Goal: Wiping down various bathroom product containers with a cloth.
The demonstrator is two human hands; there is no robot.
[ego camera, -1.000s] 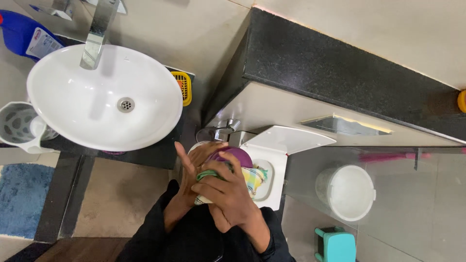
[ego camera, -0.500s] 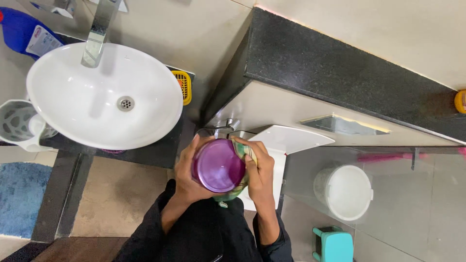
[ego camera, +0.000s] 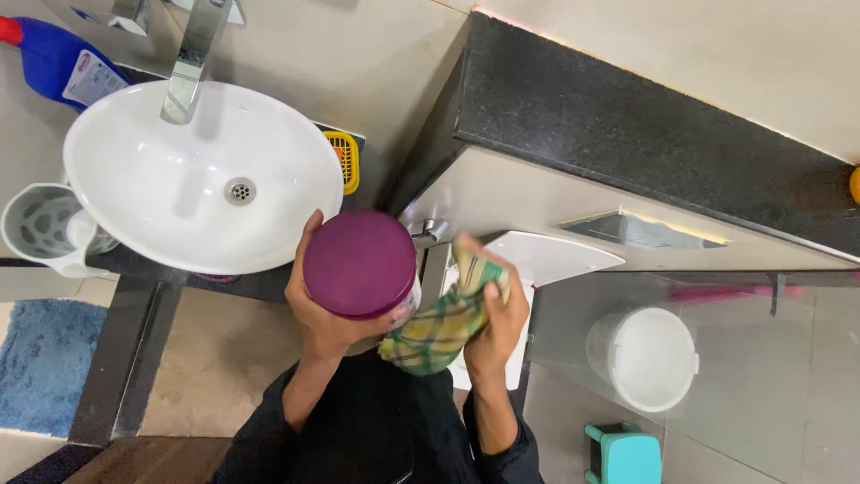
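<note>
My left hand (ego camera: 315, 315) grips a jar with a round purple lid (ego camera: 360, 263), held up in front of me with the lid facing the camera. My right hand (ego camera: 494, 324) clutches a green and yellow checked cloth (ego camera: 436, 330), pressed against the right side of the jar below the lid. Both hands are over the white toilet (ego camera: 537, 260), whose lid stands open behind them.
A white oval basin (ego camera: 179, 179) with a chrome tap (ego camera: 190, 63) sits at upper left, a blue bottle (ego camera: 55, 64) and grey jug (ego camera: 40, 229) beside it. A dark stone ledge (ego camera: 645, 134) runs right. White bucket (ego camera: 647, 357), teal stool (ego camera: 623, 453), blue mat (ego camera: 45, 363).
The jar has come up from the toilet bowl toward the camera and shifted left. My right hand has slid off the top to the jar's right side with the cloth.
</note>
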